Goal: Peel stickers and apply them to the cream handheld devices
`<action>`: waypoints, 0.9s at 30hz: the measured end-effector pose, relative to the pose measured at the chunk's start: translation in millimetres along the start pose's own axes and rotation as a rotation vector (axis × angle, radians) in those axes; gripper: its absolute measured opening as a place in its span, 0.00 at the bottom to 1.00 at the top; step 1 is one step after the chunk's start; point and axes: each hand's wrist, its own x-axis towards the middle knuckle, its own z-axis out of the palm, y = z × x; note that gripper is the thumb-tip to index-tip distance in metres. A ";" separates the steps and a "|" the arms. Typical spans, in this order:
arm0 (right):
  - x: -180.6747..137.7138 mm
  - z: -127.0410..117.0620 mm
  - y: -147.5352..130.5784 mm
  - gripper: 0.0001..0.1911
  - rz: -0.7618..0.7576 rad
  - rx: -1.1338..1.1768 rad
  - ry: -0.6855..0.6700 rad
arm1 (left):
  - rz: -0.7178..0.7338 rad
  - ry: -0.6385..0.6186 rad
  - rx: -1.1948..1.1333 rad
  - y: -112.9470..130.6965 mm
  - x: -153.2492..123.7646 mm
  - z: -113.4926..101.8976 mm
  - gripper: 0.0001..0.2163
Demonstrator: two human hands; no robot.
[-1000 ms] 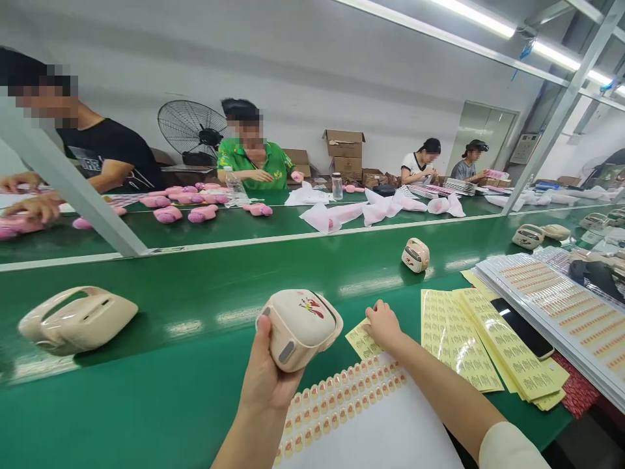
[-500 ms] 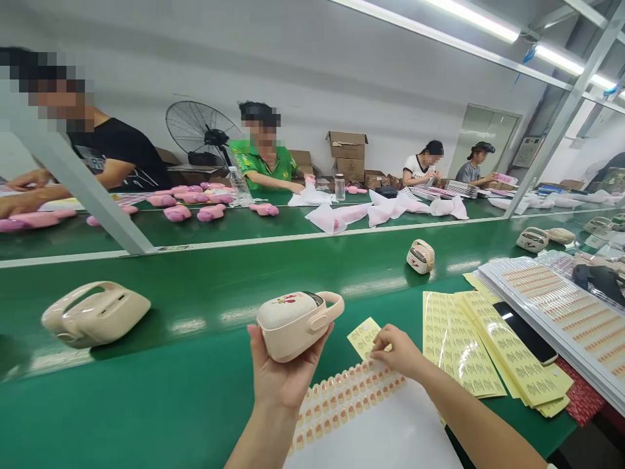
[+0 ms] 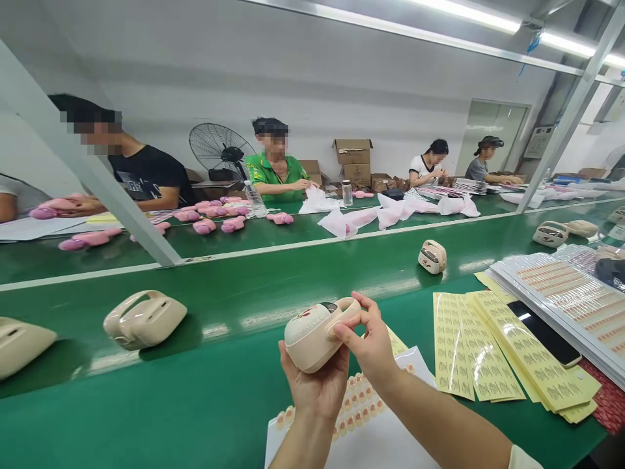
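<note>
A cream portable speaker (image 3: 312,342) with a carry handle, a mesh face and a red print rests tilted in my left hand (image 3: 319,384), whose fingers wrap it from below. My right hand (image 3: 368,339) is at the handle end, thumb pressed on the speaker's side near the handle joint and fingers around the handle. Whether a sticker is under that thumb is hidden. Beneath both hands lies a white sheet with rows of small oval orange-and-cream stickers (image 3: 361,397). Part of a yellow label sheet (image 3: 396,342) shows behind my right wrist.
More cream speakers (image 3: 146,322) sit on the green conveyor belt (image 3: 234,293). To the right are yellow label sheets (image 3: 493,345), a phone (image 3: 544,332) and stacked sticker sheets (image 3: 566,293). Across the belt, several people work among pink items (image 3: 234,223) and white wrapping. A slanted metal post (image 3: 131,202) stands left.
My right hand has left the sticker sheet and come up to the speaker's handle end. The view has shifted, and another speaker now shows at the left edge.
</note>
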 end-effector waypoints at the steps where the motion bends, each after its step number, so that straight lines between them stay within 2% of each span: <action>1: 0.1 -1.2 0.0 0.06 -0.013 -0.013 -0.007 | -0.004 -0.005 -0.003 -0.3 0.7 -1.3 0.21; 6: 0.5 -2.8 -2.4 0.06 -0.088 -0.059 -0.008 | -0.031 -0.017 -0.003 -1.9 2.2 -3.3 0.21; 10: 0.9 -3.1 -1.9 0.05 -0.179 -0.146 -0.023 | -0.032 0.035 -0.024 -3.3 0.6 2.2 0.21; 16: 0.8 -9.1 2.9 0.07 -0.502 -0.383 -0.079 | -0.041 0.063 -0.084 -1.8 -1.9 5.4 0.21; 18: 1.8 -11.2 5.2 0.05 -0.562 -0.464 -0.095 | -0.069 0.038 -0.096 -0.8 -2.1 2.4 0.21; 19: 2.7 -11.8 6.4 0.03 -0.554 -0.478 -0.088 | -0.087 0.007 -0.093 -0.6 -2.2 0.5 0.21; 23: 9.4 -12.2 10.4 0.23 -0.310 -0.363 -0.069 | -0.115 -0.111 -0.078 -2.1 -1.4 -7.5 0.18; 27: 18.2 -22.8 18.0 0.18 -0.110 -0.194 -0.148 | -0.079 -0.162 -0.129 -2.4 0.1 -13.4 0.14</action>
